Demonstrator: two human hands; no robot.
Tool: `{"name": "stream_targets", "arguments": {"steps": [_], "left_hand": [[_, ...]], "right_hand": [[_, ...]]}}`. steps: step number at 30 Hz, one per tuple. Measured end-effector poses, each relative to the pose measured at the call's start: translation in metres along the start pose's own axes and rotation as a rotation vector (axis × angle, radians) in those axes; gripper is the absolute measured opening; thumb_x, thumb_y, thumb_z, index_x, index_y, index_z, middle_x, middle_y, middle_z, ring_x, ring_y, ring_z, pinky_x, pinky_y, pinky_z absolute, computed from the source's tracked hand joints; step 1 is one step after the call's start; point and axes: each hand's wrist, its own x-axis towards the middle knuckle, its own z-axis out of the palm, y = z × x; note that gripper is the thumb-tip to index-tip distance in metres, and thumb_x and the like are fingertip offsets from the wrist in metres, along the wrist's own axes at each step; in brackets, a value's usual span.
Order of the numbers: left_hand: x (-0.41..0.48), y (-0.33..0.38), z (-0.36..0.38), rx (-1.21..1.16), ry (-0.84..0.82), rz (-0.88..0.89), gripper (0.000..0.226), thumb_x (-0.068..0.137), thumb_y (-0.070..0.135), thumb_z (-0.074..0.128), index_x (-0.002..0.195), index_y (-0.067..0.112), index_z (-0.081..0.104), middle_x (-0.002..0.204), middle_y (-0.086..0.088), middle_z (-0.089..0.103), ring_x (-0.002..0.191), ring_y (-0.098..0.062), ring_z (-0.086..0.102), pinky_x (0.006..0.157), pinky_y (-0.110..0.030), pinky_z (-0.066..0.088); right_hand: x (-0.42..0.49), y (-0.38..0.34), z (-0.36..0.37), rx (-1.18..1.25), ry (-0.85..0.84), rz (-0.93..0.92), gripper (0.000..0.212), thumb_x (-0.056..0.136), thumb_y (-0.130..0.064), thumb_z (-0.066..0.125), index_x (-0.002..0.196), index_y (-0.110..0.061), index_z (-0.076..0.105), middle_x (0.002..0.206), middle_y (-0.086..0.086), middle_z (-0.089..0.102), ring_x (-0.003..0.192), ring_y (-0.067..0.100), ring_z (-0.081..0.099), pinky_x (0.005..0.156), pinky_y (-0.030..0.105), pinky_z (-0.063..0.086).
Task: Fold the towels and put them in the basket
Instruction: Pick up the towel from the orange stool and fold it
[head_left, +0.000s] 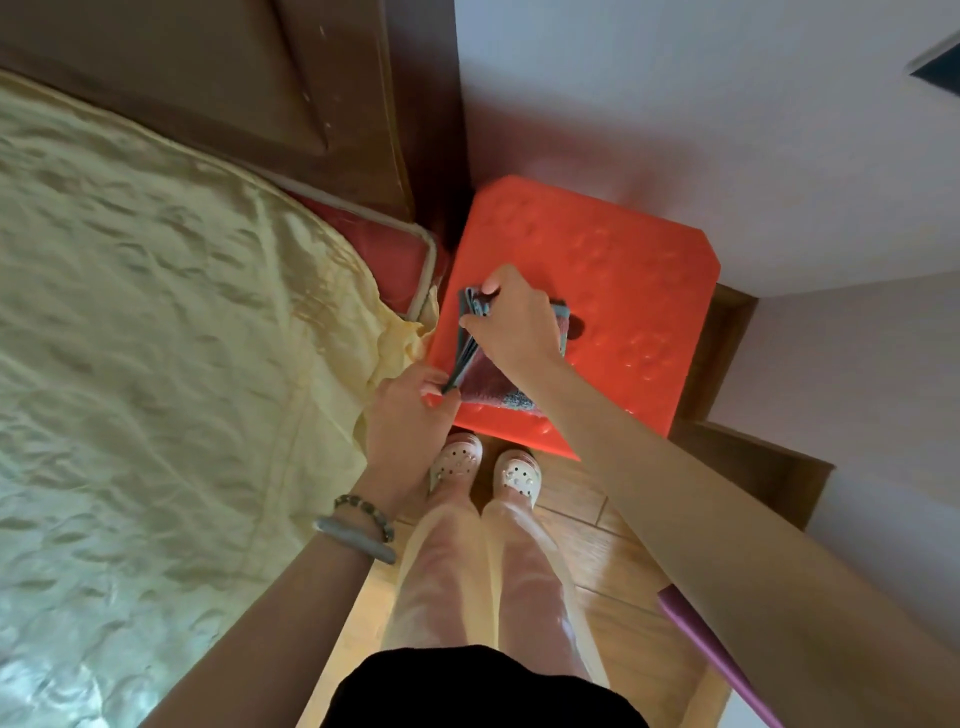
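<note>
The towel (485, 382), dark red with grey-blue edging, lies folded small on the orange stool (623, 280) beside the bed (156, 312), and both hands are clamped on it: the left hand (408, 415) pinches its near corner while the right hand (519, 322) grips the far folded edge. Folding looks nearly done (no basket is in view), so the next move probably calls for keeping the layers pinched together while lifting and carrying it there.

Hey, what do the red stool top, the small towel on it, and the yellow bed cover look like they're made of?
Red stool top: likely moulded plastic, glossy, with raised embossed bumps. Towel: looks like soft terry cloth, maroon with grey-blue edging, bending in layers under both hands. Bed cover: seemingly satin-like quilted fabric, shiny and puckered.
</note>
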Motion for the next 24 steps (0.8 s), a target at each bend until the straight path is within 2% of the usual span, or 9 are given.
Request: {"name": "stream_targets", "arguments": {"steps": [3, 5, 8, 9, 11, 14, 17, 19, 24], "left_hand": [[0.003, -0.002, 0.001, 0.008, -0.048, -0.057, 0.012, 0.08, 0.019, 0.065, 0.09, 0.014, 0.066, 0.09, -0.003, 0.072, 0.093, -0.025, 0.064, 0.085, -0.041, 0.05], [0.006, -0.004, 0.0, 0.009, -0.058, -0.052, 0.013, 0.08, 0.017, 0.065, 0.09, 0.009, 0.066, 0.093, -0.007, 0.071, 0.094, -0.027, 0.064, 0.087, -0.04, 0.049], [0.013, -0.001, -0.004, -0.016, -0.005, -0.016, 0.025, 0.083, 0.021, 0.066, 0.103, 0.007, 0.064, 0.102, -0.007, 0.066, 0.096, -0.022, 0.06, 0.086, -0.033, 0.047], [0.016, 0.003, -0.006, -0.041, 0.01, -0.008, 0.029, 0.084, 0.023, 0.067, 0.107, 0.007, 0.063, 0.104, -0.004, 0.064, 0.095, -0.019, 0.058, 0.084, -0.03, 0.045], [0.023, 0.013, -0.007, -0.096, 0.011, -0.003, 0.033, 0.084, 0.026, 0.069, 0.111, 0.008, 0.062, 0.101, -0.001, 0.062, 0.092, -0.015, 0.056, 0.081, -0.026, 0.043], [0.036, 0.021, -0.001, -0.08, -0.042, -0.071, 0.044, 0.081, 0.036, 0.07, 0.114, 0.007, 0.063, 0.103, 0.002, 0.066, 0.093, -0.012, 0.061, 0.079, -0.02, 0.043], [0.048, 0.02, 0.005, -0.041, -0.109, -0.133, 0.038, 0.079, 0.037, 0.07, 0.104, 0.008, 0.07, 0.092, -0.001, 0.071, 0.081, -0.011, 0.065, 0.065, -0.015, 0.044], [0.051, 0.023, 0.007, -0.088, -0.119, -0.167, 0.028, 0.078, 0.03, 0.072, 0.094, 0.007, 0.072, 0.083, -0.004, 0.072, 0.077, -0.016, 0.066, 0.064, -0.02, 0.046], [0.058, 0.026, 0.005, -0.151, -0.225, -0.233, 0.015, 0.075, 0.028, 0.075, 0.084, 0.018, 0.069, 0.072, -0.002, 0.063, 0.068, -0.018, 0.058, 0.069, -0.026, 0.044]], "right_hand": [[-0.008, 0.009, -0.006, 0.028, -0.023, -0.114, 0.032, 0.079, -0.018, 0.07, 0.108, -0.011, 0.057, 0.104, 0.007, 0.064, 0.101, 0.025, 0.058, 0.085, 0.038, 0.046], [-0.017, 0.024, -0.017, -0.015, 0.025, -0.151, 0.025, 0.08, -0.012, 0.066, 0.105, -0.012, 0.062, 0.099, 0.003, 0.059, 0.095, 0.018, 0.055, 0.085, 0.028, 0.043], [-0.029, 0.056, -0.038, 0.009, 0.147, -0.027, 0.025, 0.08, -0.006, 0.06, 0.103, -0.015, 0.065, 0.098, 0.001, 0.057, 0.085, 0.009, 0.048, 0.072, 0.011, 0.035], [-0.032, 0.066, -0.044, 0.042, 0.182, 0.053, 0.026, 0.079, -0.007, 0.06, 0.104, -0.016, 0.065, 0.1, 0.002, 0.059, 0.084, 0.009, 0.048, 0.067, 0.01, 0.032], [-0.035, 0.082, -0.051, 0.137, 0.205, 0.23, 0.029, 0.079, -0.013, 0.063, 0.107, -0.017, 0.064, 0.1, 0.0, 0.061, 0.083, 0.012, 0.053, 0.063, 0.015, 0.032], [-0.036, 0.093, -0.052, 0.269, 0.108, 0.395, 0.036, 0.077, -0.019, 0.068, 0.113, -0.015, 0.062, 0.096, -0.002, 0.063, 0.07, 0.015, 0.059, 0.059, 0.023, 0.044], [-0.033, 0.093, -0.046, 0.369, 0.031, 0.457, 0.042, 0.073, -0.018, 0.073, 0.114, -0.012, 0.064, 0.099, 0.003, 0.067, 0.085, 0.019, 0.063, 0.071, 0.031, 0.05], [-0.03, 0.092, -0.044, 0.421, -0.003, 0.481, 0.044, 0.072, -0.017, 0.075, 0.113, -0.01, 0.064, 0.099, 0.006, 0.069, 0.09, 0.02, 0.064, 0.078, 0.032, 0.053], [-0.029, 0.083, -0.045, 0.583, -0.128, 0.499, 0.035, 0.077, -0.014, 0.075, 0.108, -0.004, 0.063, 0.1, 0.01, 0.068, 0.092, 0.02, 0.064, 0.072, 0.026, 0.051]]}}
